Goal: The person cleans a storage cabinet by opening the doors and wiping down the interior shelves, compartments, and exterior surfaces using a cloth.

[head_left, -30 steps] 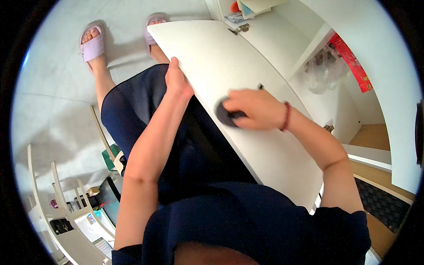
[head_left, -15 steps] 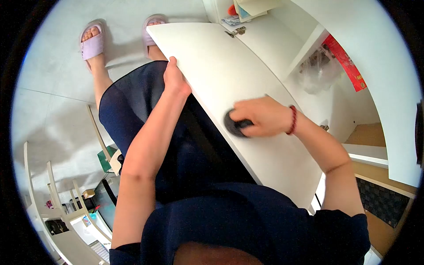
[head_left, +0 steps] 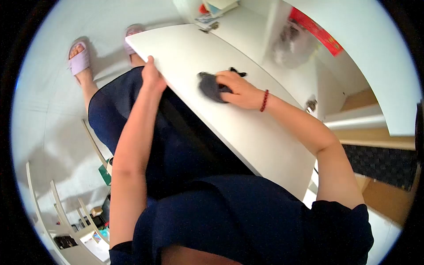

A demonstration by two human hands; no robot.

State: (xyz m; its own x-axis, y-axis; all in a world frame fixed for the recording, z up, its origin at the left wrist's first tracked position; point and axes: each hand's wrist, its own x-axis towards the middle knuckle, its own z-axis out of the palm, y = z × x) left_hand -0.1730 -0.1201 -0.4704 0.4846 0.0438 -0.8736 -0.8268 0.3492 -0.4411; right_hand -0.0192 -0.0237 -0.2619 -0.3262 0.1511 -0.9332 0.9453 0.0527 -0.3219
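A white cabinet door [head_left: 260,141] stands swung out from the cabinet, its broad face turned up toward me. My left hand [head_left: 153,78] grips the door's outer edge, thumb along the near side and the other fingers hidden behind. My right hand [head_left: 238,89] is closed on a dark grey cloth [head_left: 212,87], bunched up and pressed against the door's face. Part of the cloth pokes out above the fingers. A dark red bead bracelet [head_left: 264,100] circles the right wrist.
Metal hinges [head_left: 311,104] join the door to the open cabinet. Inside are a clear plastic bag [head_left: 293,46], a red printed strip [head_left: 316,31] and papers [head_left: 221,8]. A black woven basket [head_left: 380,165] sits lower right. Pale chair parts [head_left: 55,198] are at lower left.
My right hand has slid the cloth up and left along the door's face. More of the cloth now shows. My left hand keeps its hold on the edge; the whole view has shifted.
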